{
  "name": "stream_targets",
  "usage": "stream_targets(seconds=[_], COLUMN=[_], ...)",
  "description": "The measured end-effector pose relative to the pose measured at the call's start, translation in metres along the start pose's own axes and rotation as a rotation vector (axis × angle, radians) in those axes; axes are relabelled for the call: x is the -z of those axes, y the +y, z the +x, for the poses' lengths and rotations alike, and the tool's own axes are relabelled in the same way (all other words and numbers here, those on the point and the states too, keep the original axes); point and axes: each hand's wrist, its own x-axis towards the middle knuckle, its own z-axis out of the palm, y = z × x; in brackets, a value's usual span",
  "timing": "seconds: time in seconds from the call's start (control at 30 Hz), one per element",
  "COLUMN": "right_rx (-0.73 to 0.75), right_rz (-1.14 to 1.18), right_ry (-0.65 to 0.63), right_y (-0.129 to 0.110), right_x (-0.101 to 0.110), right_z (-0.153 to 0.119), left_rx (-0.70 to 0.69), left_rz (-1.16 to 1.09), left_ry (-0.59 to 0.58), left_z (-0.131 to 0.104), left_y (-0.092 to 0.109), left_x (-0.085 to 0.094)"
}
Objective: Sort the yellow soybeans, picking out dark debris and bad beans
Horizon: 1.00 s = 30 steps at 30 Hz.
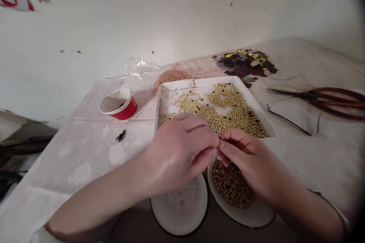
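My left hand (pixel 182 148) and my right hand (pixel 248 155) meet fingertip to fingertip over the front edge of a white tray. Both are closed in a pinch; whatever sits between the fingers is too small to make out. Beyond them, the white tray (pixel 253 104) holds many small pale yellow beads (pixel 225 98) with a few dark ones among them. Below my right hand, a white dish (pixel 253 216) carries brownish-yellow beads (pixel 232 188). A second white dish (pixel 185 212), with only a few specks on it, lies under my left forearm.
A red and white paper cup (pixel 124 110) stands left of the tray, a small dark scrap (pixel 121 135) before it. Behind are clear plastic (pixel 141 67), tangled copper-coloured thread (pixel 172 76) and coloured scraps (pixel 248 62). Scissors (pixel 327 97) and a dark cord (pixel 288 119) lie right.
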Motion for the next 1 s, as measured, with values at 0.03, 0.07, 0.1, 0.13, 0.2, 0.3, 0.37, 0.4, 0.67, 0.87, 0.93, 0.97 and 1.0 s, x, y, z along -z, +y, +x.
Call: stream_targets(seconds=[0.03, 0.07, 0.1, 0.13, 0.2, 0.3, 0.37, 0.4, 0.67, 0.87, 0.93, 0.97, 1.0], right_rx=[0.002, 0.003, 0.005, 0.006, 0.021, 0.030, 0.028, 0.026, 0.029, 0.039, 0.043, 0.044, 0.043], right_rz=[-0.030, -0.054, -0.072, -0.087, -0.102, -0.112, -0.114, -0.116, -0.140, -0.153, -0.166, -0.169, -0.170], right_ry=[-0.007, -0.014, -0.023, -0.032, -0.046, -0.055, -0.056, -0.056, -0.056, -0.063, -0.066, -0.067, -0.067], right_y=[-0.0007, -0.0014, -0.0021, -0.0028, -0.0038, -0.0045, -0.0045, -0.0044, -0.0043, -0.0046, -0.0043, -0.0043, -0.0042], right_x=[0.0001, 0.0001, 0.0000, -0.0001, -0.0007, -0.0012, -0.0012, -0.0011, -0.0005, 0.0000, 0.0000, 0.0000, 0.0000], right_z=[-0.0005, -0.0011, -0.0015, -0.0019, -0.0025, -0.0028, -0.0029, -0.0030, -0.0015, -0.0021, -0.0022, -0.0021, -0.0019], left_rx=[-0.007, -0.010, -0.007, -0.002, 0.009, 0.026, 0.036, 0.036, 0.043, 0.046, 0.059, 0.060, 0.055], left_rz=[0.014, 0.028, 0.039, 0.046, 0.056, 0.061, 0.061, 0.060, 0.075, 0.078, 0.087, 0.089, 0.088], left_ry=[-0.002, -0.005, -0.009, -0.011, -0.008, 0.004, 0.001, -0.005, -0.019, -0.038, -0.040, -0.048, -0.055], left_z=[0.0002, 0.0005, 0.0010, 0.0014, 0.0020, 0.0022, 0.0019, 0.0017, 0.0016, 0.0016, 0.0017, 0.0017, 0.0017], left_y=[-0.0010, -0.0025, -0.0041, -0.0056, -0.0076, -0.0080, -0.0075, -0.0072, -0.0073, -0.0075, -0.0076, -0.0077, -0.0077], left_x=[-0.0026, -0.0048, -0.0065, -0.0076, -0.0086, -0.0085, -0.0087, -0.0089, -0.0076, -0.0071, -0.0069, -0.0068, -0.0067])
